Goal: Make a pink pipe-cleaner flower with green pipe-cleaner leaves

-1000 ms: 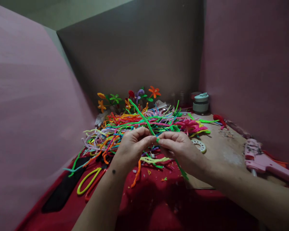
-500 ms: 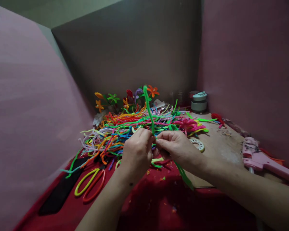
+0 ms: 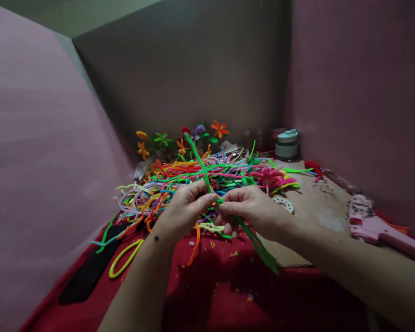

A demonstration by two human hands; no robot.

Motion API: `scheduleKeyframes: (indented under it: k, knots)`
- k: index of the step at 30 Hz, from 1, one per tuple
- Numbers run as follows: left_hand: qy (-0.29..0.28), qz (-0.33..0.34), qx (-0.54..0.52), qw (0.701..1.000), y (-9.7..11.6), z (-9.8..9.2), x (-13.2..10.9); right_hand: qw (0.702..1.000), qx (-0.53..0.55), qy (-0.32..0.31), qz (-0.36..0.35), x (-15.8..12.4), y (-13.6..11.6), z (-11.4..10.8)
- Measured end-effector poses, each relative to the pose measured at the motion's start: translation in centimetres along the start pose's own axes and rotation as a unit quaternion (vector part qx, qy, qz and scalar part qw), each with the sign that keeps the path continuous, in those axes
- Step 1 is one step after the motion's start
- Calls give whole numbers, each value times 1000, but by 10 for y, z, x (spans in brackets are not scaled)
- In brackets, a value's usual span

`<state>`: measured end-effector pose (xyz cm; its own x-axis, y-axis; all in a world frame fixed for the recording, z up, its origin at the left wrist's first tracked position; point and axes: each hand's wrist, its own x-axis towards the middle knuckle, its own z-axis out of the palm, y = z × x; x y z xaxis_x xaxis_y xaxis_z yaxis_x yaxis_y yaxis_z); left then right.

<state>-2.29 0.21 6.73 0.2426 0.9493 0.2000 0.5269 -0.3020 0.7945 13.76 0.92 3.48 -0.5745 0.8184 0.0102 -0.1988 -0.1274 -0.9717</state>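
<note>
Green pipe cleaners (image 3: 257, 243) run slantwise between my two hands, in front of a colourful heap. My left hand (image 3: 185, 205) is closed in a pinch, thumb against fingers, on the green upper length, which points up and to the left. Just to its right, my right hand (image 3: 254, 207) pinches the green strands with thumb and forefinger. Their lower ends hang below the right hand toward the red cloth. The two sets of fingertips nearly touch, and the exact join between the strands is hard to make out.
A heap of pipe cleaners (image 3: 180, 173) lies behind my hands. Fuzzy flowers (image 3: 219, 129) stand at the back. On the right are a pink glue gun (image 3: 383, 230), a white ring (image 3: 285, 204) and a lidded jar (image 3: 287, 146). Yellow-handled scissors (image 3: 121, 269) lie at left.
My left hand has turned and shifted slightly left, so its thumb now shows. The green upper length, nearly upright before, now leans left. My right hand has barely moved.
</note>
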Motion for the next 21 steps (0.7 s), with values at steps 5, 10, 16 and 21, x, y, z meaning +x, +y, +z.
scheduleKeyframes:
  k: [5, 10, 16, 21]
  knots:
    - [-8, -43, -33, 998, -3, -14, 2, 994, 63, -63, 68, 3, 9, -2]
    - [-52, -79, 14, 995, -7, -33, 3, 990, 48, -81, 101, 3, 9, -2]
    - [-80, -103, 24, 991, -7, -29, 3, 992, 45, -73, 92, 4, 12, 0]
    - [-115, -90, -10, 989, -9, -7, 6, 995, 67, -15, 73, 6, 14, 1]
